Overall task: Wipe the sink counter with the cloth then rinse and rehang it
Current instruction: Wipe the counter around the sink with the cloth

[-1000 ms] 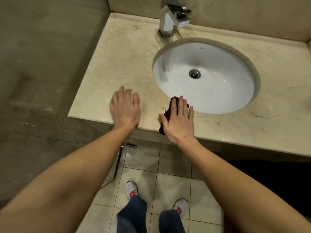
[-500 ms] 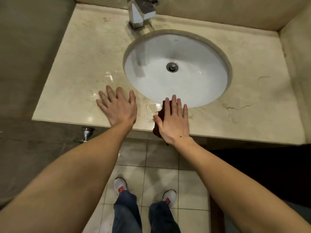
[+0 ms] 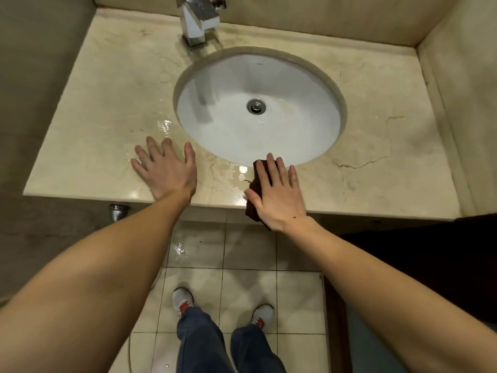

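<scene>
A dark red-brown cloth lies on the front strip of the beige marble counter, just below the rim of the white oval sink. My right hand presses flat on the cloth with straight fingers; the cloth's lower end hangs over the counter's front edge. My left hand rests flat, fingers spread, on the wet counter to the left of the basin, holding nothing. A wet sheen shows between the two hands.
A square chrome faucet stands behind the basin. Walls close the counter at the back, left and right. A crack runs through the marble right of the sink. A chrome fitting sticks out under the counter's left end. My feet stand on wet floor tiles.
My right hand has slid the cloth to the right along the front edge, away from my left hand. The left hand stays flat on the counter. The view has shifted.
</scene>
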